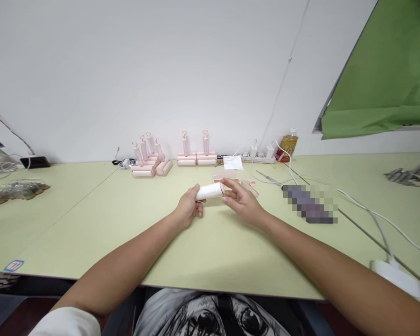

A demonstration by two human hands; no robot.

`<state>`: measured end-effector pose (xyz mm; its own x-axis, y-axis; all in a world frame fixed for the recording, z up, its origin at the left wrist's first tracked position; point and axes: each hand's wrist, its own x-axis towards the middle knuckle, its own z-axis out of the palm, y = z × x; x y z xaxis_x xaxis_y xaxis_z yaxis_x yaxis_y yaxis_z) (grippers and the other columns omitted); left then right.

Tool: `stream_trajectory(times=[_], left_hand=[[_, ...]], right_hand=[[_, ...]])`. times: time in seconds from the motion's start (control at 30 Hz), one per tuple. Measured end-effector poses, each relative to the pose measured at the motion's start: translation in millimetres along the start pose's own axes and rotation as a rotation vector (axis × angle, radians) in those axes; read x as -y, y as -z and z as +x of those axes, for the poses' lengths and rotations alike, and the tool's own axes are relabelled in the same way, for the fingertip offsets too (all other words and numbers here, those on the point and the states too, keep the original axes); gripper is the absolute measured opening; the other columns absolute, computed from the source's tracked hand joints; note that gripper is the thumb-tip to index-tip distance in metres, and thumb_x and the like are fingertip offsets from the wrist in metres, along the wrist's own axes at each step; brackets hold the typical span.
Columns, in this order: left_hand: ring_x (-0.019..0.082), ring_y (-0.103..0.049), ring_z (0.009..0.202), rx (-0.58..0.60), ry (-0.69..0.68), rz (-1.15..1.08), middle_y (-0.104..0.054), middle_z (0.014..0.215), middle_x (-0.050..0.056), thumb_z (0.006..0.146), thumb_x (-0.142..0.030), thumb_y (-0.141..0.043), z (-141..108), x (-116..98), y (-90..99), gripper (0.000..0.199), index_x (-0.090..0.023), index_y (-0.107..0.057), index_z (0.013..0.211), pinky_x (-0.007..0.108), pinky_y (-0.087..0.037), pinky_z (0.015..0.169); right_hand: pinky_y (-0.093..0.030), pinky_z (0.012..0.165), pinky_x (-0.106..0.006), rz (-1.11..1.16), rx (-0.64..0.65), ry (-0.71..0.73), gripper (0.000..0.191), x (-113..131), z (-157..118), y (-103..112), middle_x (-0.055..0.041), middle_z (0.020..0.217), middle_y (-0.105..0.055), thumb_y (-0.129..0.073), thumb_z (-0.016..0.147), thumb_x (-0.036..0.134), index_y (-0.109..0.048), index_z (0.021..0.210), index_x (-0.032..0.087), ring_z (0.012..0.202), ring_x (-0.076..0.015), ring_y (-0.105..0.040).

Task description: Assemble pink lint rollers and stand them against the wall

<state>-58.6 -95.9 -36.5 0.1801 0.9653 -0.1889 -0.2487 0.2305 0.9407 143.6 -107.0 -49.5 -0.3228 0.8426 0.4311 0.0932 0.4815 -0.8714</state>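
My left hand [189, 206] is wrapped round the left end of a white lint roller roll [209, 191], held slightly tilted above the table. The roll's right end has a pinkish rim. My right hand [243, 201] is at that end, its fingers stretched out and thumb apart; whether the fingertips touch the rim is hard to tell. Just behind my right hand lie a pink, clear-looking case [225, 175] and small pink parts [252, 183], partly hidden by the hand.
Several pink lint rollers [143, 170] stand against the wall, with two more [206, 158] beside them. Behind are a power strip [264, 159], white paper [233, 162] and a drink bottle [288, 144]. Tweezers [268, 178], a blurred dark item [308, 204] and white cables [378, 214] lie rightward.
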Motion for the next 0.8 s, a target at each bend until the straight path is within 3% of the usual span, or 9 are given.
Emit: stream_trajectory(times=[0.23,0.3,0.43,0.6,0.8], left_hand=[[0.007,-0.040,0.034,-0.062,0.045,-0.083,-0.056,0.065,-0.002,0.089,-0.052,-0.047,2,-4,0.2,0.034,-0.019,-0.048,0.096,0.021,-0.033,0.033],[0.007,-0.041,0.034,-0.045,0.030,-0.077,-0.056,0.066,-0.002,0.090,-0.052,-0.045,1,-4,-0.8,0.034,-0.019,-0.048,0.095,0.021,-0.034,0.033],[0.008,-0.044,0.036,0.046,-0.027,-0.042,-0.057,0.070,-0.001,0.088,-0.055,-0.048,-7,-3,-3.9,0.037,-0.020,-0.047,0.095,0.022,-0.035,0.034],[0.008,-0.047,0.038,0.198,-0.019,0.013,-0.057,0.075,-0.001,0.087,-0.059,-0.047,-13,-2,-5.2,0.041,-0.020,-0.046,0.098,0.023,-0.037,0.036],[0.007,-0.048,0.040,0.292,-0.013,0.098,-0.057,0.076,-0.001,0.084,-0.062,-0.050,-9,-2,1.0,0.046,-0.020,-0.044,0.101,0.020,-0.036,0.035]], right_hand=[[-0.045,0.100,-0.049,-0.160,-0.081,0.013,0.083,11,-3,-2,-0.0109,0.158,-0.017,-0.059,0.088,0.041,-0.006,0.152,0.036,0.136,-0.0305,-0.039],[-0.042,0.103,-0.050,-0.181,-0.024,0.022,0.089,16,-5,-4,-0.0102,0.159,-0.015,-0.059,0.089,0.039,0.004,0.152,0.037,0.139,-0.0299,-0.032],[-0.040,0.103,-0.053,-0.191,0.194,-0.040,0.094,22,-8,-5,-0.0082,0.159,-0.014,-0.062,0.086,0.035,0.006,0.151,0.039,0.137,-0.0306,-0.035],[-0.036,0.106,-0.053,-0.173,0.163,-0.049,0.099,21,-7,-2,-0.0074,0.159,-0.013,-0.063,0.085,0.031,0.011,0.150,0.038,0.139,-0.0293,-0.032],[-0.035,0.106,-0.055,-0.115,0.174,-0.022,0.102,17,-5,0,-0.0086,0.160,-0.010,-0.064,0.084,0.032,0.014,0.150,0.037,0.139,-0.0311,-0.033]])
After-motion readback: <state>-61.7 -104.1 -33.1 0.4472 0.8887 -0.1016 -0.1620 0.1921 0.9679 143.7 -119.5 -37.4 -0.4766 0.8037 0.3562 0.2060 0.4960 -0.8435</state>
